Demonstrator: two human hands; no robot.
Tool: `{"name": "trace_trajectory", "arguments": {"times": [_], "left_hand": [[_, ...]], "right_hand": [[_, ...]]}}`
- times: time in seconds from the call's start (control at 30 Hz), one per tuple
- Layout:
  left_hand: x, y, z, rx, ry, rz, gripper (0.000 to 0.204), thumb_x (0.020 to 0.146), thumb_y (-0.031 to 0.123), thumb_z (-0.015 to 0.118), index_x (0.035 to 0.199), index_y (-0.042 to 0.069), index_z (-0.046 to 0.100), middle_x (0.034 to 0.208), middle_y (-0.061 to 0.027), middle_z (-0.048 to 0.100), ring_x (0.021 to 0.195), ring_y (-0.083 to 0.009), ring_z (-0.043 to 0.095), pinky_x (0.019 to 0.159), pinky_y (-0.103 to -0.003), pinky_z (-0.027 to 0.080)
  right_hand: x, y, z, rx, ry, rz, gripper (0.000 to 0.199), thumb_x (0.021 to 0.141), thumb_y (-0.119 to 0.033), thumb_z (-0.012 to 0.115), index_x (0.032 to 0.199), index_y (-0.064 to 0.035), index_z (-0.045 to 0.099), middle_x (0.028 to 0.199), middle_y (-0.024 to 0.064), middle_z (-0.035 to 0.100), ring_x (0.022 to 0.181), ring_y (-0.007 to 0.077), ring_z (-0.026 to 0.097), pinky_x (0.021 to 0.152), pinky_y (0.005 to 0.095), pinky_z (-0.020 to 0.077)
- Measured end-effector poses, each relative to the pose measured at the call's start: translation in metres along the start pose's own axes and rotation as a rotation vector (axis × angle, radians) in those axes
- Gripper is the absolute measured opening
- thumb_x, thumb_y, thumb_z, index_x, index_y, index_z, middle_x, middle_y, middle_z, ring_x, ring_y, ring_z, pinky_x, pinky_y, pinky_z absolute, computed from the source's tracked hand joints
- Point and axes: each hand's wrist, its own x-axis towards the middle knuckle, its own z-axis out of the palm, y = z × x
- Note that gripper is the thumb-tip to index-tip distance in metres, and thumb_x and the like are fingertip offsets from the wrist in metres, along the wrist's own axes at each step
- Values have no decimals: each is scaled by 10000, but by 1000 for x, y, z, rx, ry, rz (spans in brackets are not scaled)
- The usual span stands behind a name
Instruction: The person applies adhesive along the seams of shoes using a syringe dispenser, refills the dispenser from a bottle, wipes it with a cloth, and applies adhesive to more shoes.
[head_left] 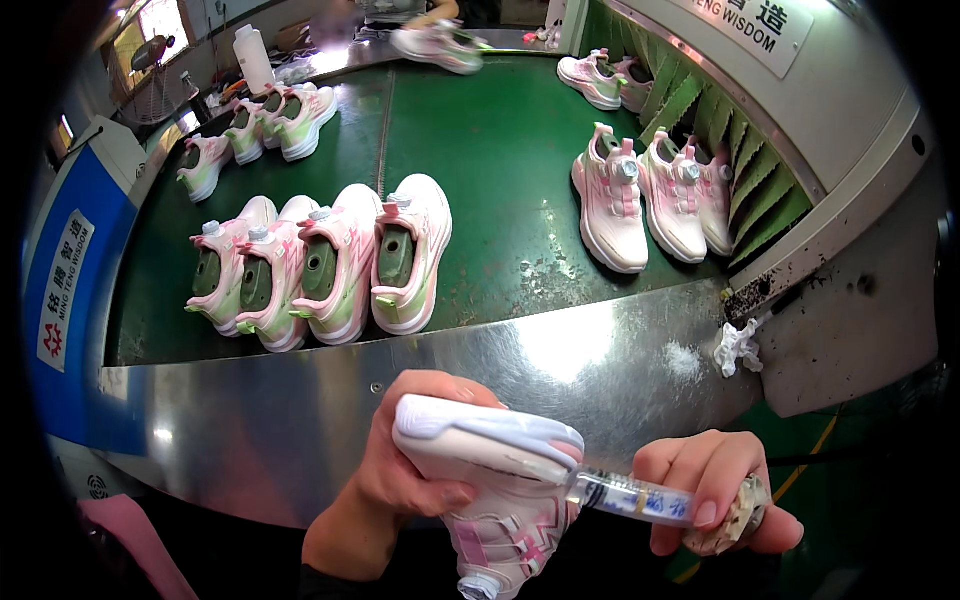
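My left hand [378,480] grips a pink and white sneaker [480,455], turned on its side with the sole edge facing up. The shoe has a dial [479,586] at its lower end and pink straps. In my right hand [718,470] is a clear syringe-like tube [640,498], held sideways with printing on its barrel. Its left end meets the edge of the sole; the tip itself cannot be made out. A crumpled, stained wad [735,522] sits at the tube's other end, between my fingers and thumb.
A metal ledge [460,365] borders a green conveyor belt [490,210]. Several matching sneakers [340,265] stand at left, more [610,205] at right beside a machine's green strip curtain [770,190]. Crumpled white tissue [738,348] lies on the ledge. Across the belt, another person's hand [435,14] is above a blurred shoe [440,46].
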Motion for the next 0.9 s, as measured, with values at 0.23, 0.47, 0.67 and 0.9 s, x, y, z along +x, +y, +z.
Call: {"name": "trace_trajectory", "arguments": {"times": [0.23,0.47,0.67,0.9], "left_hand": [[-1,4,10,-116,-2,45,647,630,35,828,1170,-25,476,1095,-234,594,1020,-315,637,889,-449,532],[-9,5,2,-51,-2,-33,650,622,55,845,1155,-27,482,1088,-221,598,1028,-296,634,895,-434,528],[-7,9,9,-72,40,-83,636,647,80,835,1158,-28,473,1077,-209,604,1015,-308,644,889,-439,535],[2,10,11,-68,116,-29,650,667,87,810,1179,-19,423,1061,-250,606,1008,-387,640,861,-499,541]], "right_hand": [[10,4,0,50,-130,35,519,867,-545,608,988,-40,639,751,101,687,614,210,594,544,309,366],[8,7,4,2,-74,68,512,877,-539,598,967,-38,648,756,115,691,632,218,606,557,312,377],[3,-3,12,-86,-19,78,510,869,-553,598,956,-54,656,746,128,688,621,217,595,557,310,386],[-17,0,1,-117,82,118,509,857,-564,605,961,-68,656,767,119,684,637,208,584,554,303,385]]}}
